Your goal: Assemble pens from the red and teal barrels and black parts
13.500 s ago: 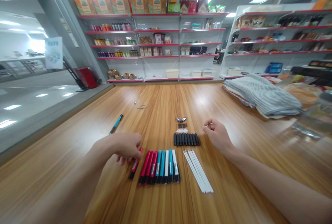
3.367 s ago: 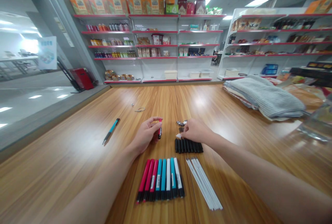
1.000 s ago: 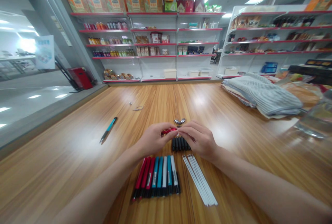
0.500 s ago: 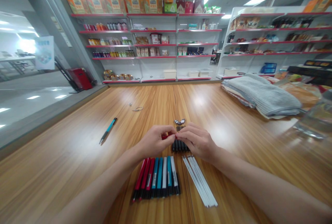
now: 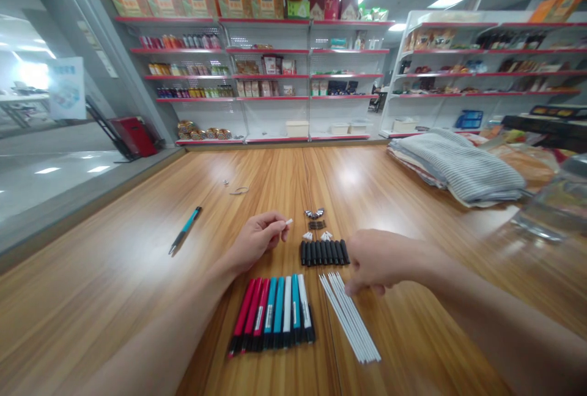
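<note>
My left hand (image 5: 260,238) is closed, with a small white piece (image 5: 288,222) sticking out between thumb and forefinger. Anything else in that palm is hidden. My right hand (image 5: 380,258) is curled down at the right side of the white pen refills (image 5: 351,319), its fingertips at their edge; what it pinches, if anything, cannot be made out. Between the hands lie a row of black grips (image 5: 324,253), small white parts (image 5: 326,236), dark springs (image 5: 317,225) and shiny metal tips (image 5: 314,213). Nearer me, red, blue and white pen barrels (image 5: 274,310) lie side by side.
A blue and black pen (image 5: 185,230) lies alone at the left. Farther back are a thin loop (image 5: 239,190) and a tiny bit (image 5: 225,183). Folded striped cloth (image 5: 468,167) and a clear container (image 5: 553,206) occupy the right. Stocked shelves (image 5: 270,75) stand beyond the table.
My hands were together over the black grips with something red between them. They have parted: the left moved left with a white piece showing, the right came back towards the refills.
</note>
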Demonstrator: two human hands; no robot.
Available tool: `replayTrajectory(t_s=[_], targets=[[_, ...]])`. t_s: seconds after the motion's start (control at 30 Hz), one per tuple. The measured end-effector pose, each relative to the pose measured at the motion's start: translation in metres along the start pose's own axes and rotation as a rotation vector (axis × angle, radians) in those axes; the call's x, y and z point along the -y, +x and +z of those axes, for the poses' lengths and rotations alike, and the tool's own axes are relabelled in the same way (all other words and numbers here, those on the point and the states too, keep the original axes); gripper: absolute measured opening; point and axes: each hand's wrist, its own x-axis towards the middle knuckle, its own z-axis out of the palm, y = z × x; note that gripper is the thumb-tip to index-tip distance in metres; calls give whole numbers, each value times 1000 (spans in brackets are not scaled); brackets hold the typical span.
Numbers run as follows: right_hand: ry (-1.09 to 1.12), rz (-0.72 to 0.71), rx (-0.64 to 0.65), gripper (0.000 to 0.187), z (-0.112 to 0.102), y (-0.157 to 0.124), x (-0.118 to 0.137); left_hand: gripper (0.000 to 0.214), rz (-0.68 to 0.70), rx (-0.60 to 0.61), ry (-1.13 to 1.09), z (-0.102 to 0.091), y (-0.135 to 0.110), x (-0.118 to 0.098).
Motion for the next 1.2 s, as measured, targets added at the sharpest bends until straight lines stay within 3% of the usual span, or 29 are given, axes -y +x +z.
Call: replayTrajectory(t_s=[0.3, 0.57, 1.07, 1.2], targets=[[51, 53, 176, 37, 9, 13, -16, 24, -8, 6, -19, 1, 1, 0], [75, 14, 126, 45, 11, 19, -17, 25, -11, 0, -16, 3, -1, -2], [50, -39, 209, 10, 9, 11, -21, 26, -22, 9, 13, 2, -1, -1], [32, -64, 237, 8, 0, 7, -26, 27, -14, 10, 37, 4, -1, -4]])
